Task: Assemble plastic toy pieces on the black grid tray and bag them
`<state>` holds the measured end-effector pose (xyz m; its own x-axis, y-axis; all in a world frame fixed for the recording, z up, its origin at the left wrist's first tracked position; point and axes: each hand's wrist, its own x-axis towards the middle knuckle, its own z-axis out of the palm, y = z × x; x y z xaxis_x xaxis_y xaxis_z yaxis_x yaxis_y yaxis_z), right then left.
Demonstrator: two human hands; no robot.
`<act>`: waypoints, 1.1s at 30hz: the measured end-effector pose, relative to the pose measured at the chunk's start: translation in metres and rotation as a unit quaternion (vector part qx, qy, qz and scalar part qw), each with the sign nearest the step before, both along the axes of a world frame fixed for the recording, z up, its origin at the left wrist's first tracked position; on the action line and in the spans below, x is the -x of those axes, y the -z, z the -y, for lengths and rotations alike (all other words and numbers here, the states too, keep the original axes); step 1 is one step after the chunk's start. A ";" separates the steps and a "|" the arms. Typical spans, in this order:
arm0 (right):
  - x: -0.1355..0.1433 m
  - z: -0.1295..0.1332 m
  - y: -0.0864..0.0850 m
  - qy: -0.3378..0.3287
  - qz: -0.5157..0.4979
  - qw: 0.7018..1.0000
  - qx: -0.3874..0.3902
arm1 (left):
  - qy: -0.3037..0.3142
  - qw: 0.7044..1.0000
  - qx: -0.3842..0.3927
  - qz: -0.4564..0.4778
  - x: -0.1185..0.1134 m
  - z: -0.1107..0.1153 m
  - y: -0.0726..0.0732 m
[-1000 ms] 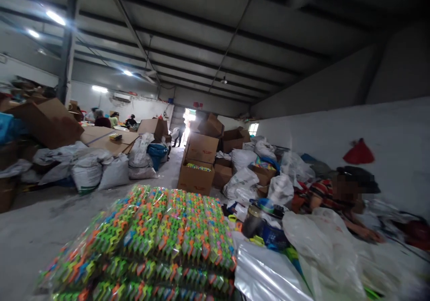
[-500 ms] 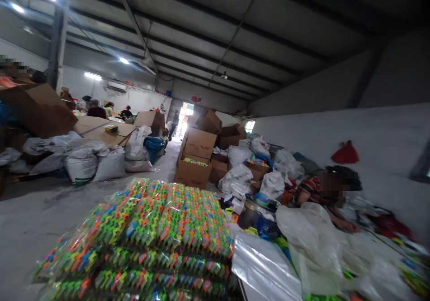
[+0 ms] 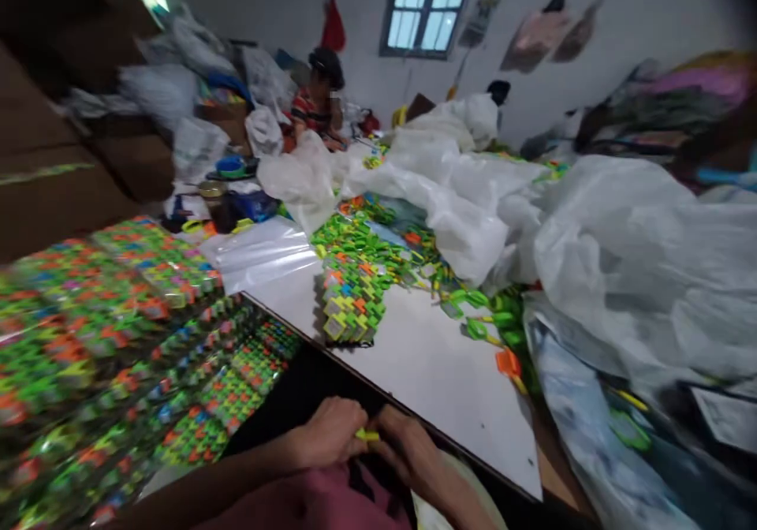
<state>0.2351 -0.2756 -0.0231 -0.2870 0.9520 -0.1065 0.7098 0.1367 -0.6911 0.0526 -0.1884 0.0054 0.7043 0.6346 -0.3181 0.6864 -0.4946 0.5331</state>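
Low in front of my lap, beside the table's near edge, my left hand (image 3: 334, 429) and my right hand (image 3: 408, 445) are close together with curled fingers. A small yellow plastic piece (image 3: 367, 434) shows between them, its ends at the fingers of both hands; the rest is hidden. On the white table (image 3: 438, 372) just beyond stands a neat block of stacked green, yellow and orange plastic pieces (image 3: 353, 301). Behind it spreads a loose heap of similar green pieces (image 3: 360, 237). A single orange piece (image 3: 509, 363) lies near the right side.
Clear bags packed with colourful pieces (image 3: 118, 301) are piled on my left. A shiny plastic sheet (image 3: 266, 254) covers the table's left corner. Large translucent bags (image 3: 639, 254) crowd the back and right. A person in a striped top (image 3: 311, 108) sits near the wall.
My view has swung right and down from the wide workshop to the table. Both my hands, with the yellow piece between them, are now in sight.
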 end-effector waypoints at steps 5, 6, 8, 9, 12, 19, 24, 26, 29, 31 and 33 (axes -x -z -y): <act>-0.023 -0.025 -0.016 -0.044 0.264 0.927 -0.262 | 0.019 0.996 -0.071 -0.057 -0.036 0.003 -0.012; -0.029 -0.027 -0.020 -0.035 0.271 0.921 -0.278 | 0.021 0.994 -0.093 -0.059 -0.037 0.002 -0.023; -0.040 -0.030 -0.027 0.023 0.238 0.930 -0.280 | 0.042 0.988 -0.150 -0.020 -0.034 -0.007 -0.051; -0.044 -0.034 -0.029 0.081 0.197 0.939 -0.269 | 0.058 0.979 -0.192 0.016 -0.031 -0.017 -0.067; -0.040 -0.054 -0.020 0.271 -0.016 0.943 -0.195 | 0.106 0.944 -0.291 0.117 -0.022 -0.069 -0.104; 0.005 -0.110 0.033 0.278 -0.290 0.911 -0.091 | 0.287 0.920 -0.257 0.073 -0.037 -0.152 -0.067; 0.007 -0.118 0.043 0.207 -0.166 0.954 -0.138 | 0.290 0.917 -0.254 0.104 -0.031 -0.146 -0.050; 0.008 -0.120 0.041 0.183 -0.104 0.967 -0.145 | 0.293 0.915 -0.254 0.111 -0.028 -0.144 -0.053; 0.009 -0.124 0.037 0.161 -0.058 0.974 -0.149 | 0.294 0.913 -0.261 0.107 -0.028 -0.145 -0.058; 0.008 -0.125 0.036 0.153 -0.069 0.976 -0.141 | 0.300 0.912 -0.262 0.097 -0.029 -0.146 -0.059; 0.005 -0.124 0.036 0.157 -0.111 0.973 -0.128 | 0.304 0.913 -0.257 0.093 -0.029 -0.147 -0.059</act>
